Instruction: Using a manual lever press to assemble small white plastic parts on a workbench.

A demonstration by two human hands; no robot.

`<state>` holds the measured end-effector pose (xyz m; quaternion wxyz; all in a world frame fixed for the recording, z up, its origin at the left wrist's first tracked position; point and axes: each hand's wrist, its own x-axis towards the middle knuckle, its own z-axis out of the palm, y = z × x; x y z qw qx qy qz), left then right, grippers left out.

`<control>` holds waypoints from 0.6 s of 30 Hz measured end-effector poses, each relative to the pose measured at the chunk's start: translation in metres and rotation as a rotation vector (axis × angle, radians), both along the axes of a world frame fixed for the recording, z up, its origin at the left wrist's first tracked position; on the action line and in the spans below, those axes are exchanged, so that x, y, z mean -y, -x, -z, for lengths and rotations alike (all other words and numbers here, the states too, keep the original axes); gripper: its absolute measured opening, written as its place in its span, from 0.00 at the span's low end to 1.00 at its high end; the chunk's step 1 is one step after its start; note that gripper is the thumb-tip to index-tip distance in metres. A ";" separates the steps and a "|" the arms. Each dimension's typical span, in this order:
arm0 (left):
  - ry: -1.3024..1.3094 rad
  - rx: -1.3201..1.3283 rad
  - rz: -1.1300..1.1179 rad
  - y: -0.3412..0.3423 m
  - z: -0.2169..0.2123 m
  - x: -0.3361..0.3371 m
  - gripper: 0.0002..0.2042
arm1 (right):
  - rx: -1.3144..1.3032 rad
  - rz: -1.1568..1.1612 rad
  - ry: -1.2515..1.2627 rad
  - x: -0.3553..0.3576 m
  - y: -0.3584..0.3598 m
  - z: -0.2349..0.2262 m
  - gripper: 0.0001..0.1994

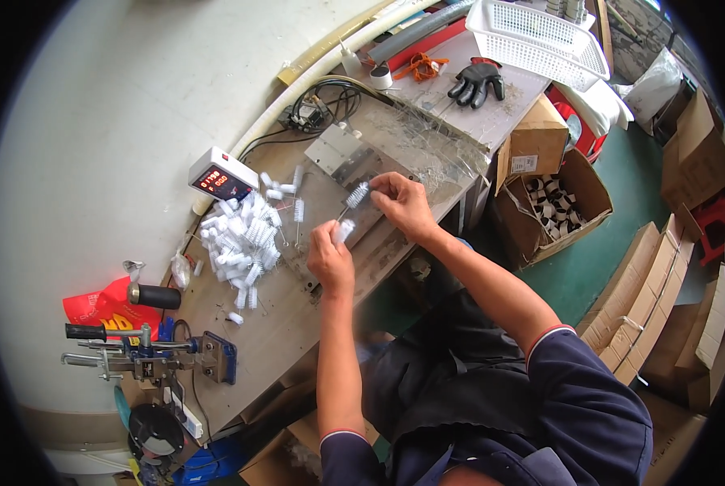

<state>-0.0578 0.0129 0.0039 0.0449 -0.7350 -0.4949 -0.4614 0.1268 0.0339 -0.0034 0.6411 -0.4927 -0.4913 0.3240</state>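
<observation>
Two hands | right hand [401,204] fingers pinch white brush [356,195], axis slanting up-right | left hand [330,257] fingers grip another.

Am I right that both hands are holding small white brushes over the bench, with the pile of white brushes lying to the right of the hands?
Not quite. The left hand and right hand do each hold a small white brush over the bench, but the head view shows the pile of white brushes lying to the left of the hands, beside the digital counter.
</observation>
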 end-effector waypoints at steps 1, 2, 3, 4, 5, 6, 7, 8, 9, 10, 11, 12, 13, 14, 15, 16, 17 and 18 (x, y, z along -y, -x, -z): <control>-0.073 -0.027 0.021 0.000 -0.002 0.002 0.05 | -0.071 -0.106 -0.046 0.001 0.000 -0.003 0.12; -0.074 -0.028 0.017 -0.001 -0.004 0.003 0.05 | -0.072 -0.110 -0.047 0.003 -0.002 -0.005 0.12; -0.110 -0.046 0.038 -0.002 -0.006 0.003 0.05 | -0.149 -0.208 -0.003 0.004 -0.004 -0.008 0.15; -0.145 -0.062 0.060 -0.003 -0.005 0.003 0.05 | -0.224 -0.304 0.042 0.006 -0.006 -0.011 0.17; -0.147 -0.060 0.058 -0.002 -0.005 0.004 0.05 | -0.222 -0.306 0.041 0.008 -0.009 -0.014 0.17; -0.159 -0.065 0.056 -0.001 -0.005 0.006 0.05 | -0.304 -0.364 0.074 0.009 -0.010 -0.017 0.15; -0.171 -0.069 0.059 -0.002 -0.005 0.007 0.05 | -0.387 -0.417 0.107 0.010 -0.013 -0.018 0.13; -0.172 -0.067 0.061 -0.002 -0.005 0.007 0.05 | -0.384 -0.415 0.107 0.009 -0.015 -0.017 0.13; -0.173 -0.081 0.061 -0.002 -0.006 0.007 0.05 | -0.370 -0.423 0.118 0.009 -0.016 -0.015 0.12; -0.174 -0.096 0.058 -0.001 -0.006 0.007 0.05 | -0.356 -0.435 0.130 0.008 -0.016 -0.016 0.11; -0.174 -0.094 0.056 -0.001 -0.005 0.007 0.05 | -0.353 -0.437 0.130 0.008 -0.017 -0.016 0.11; -0.166 -0.105 0.045 -0.002 -0.005 0.007 0.06 | -0.364 -0.439 0.134 0.008 -0.018 -0.016 0.10; -0.158 -0.118 0.030 -0.001 -0.007 0.007 0.06 | -0.376 -0.445 0.137 0.008 -0.018 -0.016 0.09; -0.159 -0.118 0.025 -0.001 -0.008 0.008 0.06 | -0.375 -0.451 0.137 0.007 -0.018 -0.015 0.09; -0.177 -0.150 0.023 -0.002 -0.009 0.008 0.07 | -0.370 -0.451 0.129 0.007 -0.017 -0.015 0.09; -0.194 -0.182 0.023 -0.003 -0.010 0.008 0.08 | -0.364 -0.450 0.121 0.006 -0.018 -0.014 0.08; -0.196 -0.182 0.020 -0.004 -0.010 0.007 0.08 | -0.363 -0.453 0.119 0.005 -0.018 -0.012 0.08; -0.188 -0.201 0.035 -0.005 -0.011 0.007 0.08 | -0.330 -0.483 0.131 0.004 -0.019 -0.011 0.08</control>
